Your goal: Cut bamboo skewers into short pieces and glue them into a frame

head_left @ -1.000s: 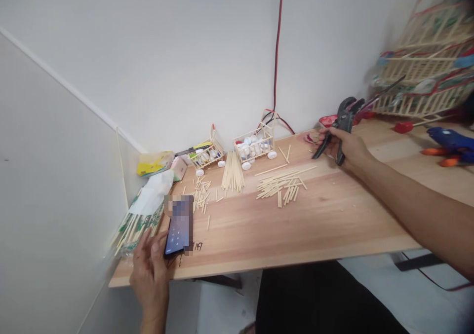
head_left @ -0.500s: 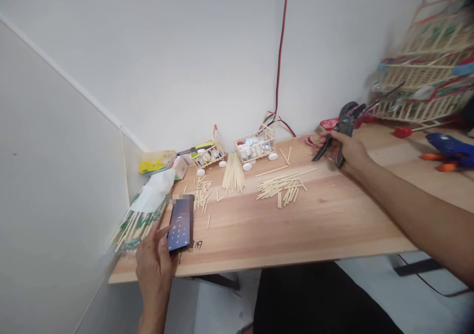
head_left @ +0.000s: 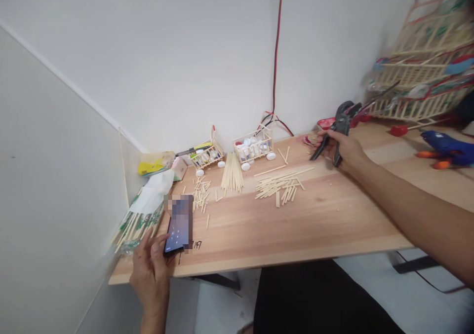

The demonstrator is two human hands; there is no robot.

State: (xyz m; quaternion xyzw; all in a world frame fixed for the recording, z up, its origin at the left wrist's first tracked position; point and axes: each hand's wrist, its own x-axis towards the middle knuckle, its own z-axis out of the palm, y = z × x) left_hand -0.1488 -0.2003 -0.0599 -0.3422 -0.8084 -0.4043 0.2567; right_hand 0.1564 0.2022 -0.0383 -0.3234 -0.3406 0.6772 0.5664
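Note:
At the left of the table lies a smartphone [head_left: 173, 235], its screen lit with a keypad and partly blurred out. My left hand [head_left: 150, 270] is beside its lower left corner, index finger stretched onto the screen, the other fingers loosely spread, holding nothing. Over at the right, my right hand [head_left: 342, 149] is closed around the grips of a black cutter [head_left: 344, 119], held up over the back of the table. Between the hands lie a loose pile of cut wooden sticks [head_left: 276, 186], a bundle of longer sticks [head_left: 232, 173] and short offcuts [head_left: 202, 193].
Two small stick carts, one with a yellow item [head_left: 205, 154] and one with white pieces [head_left: 254, 149], stand by the wall. Bagged skewers [head_left: 142, 215] lie at the left edge. A blue glue gun [head_left: 446, 146] and a tall stick rack [head_left: 425, 77] are at the right.
My left hand has drawn back slightly down and left, its index finger lower on the phone. My right hand keeps its hold on the cutter. The view has shifted a little.

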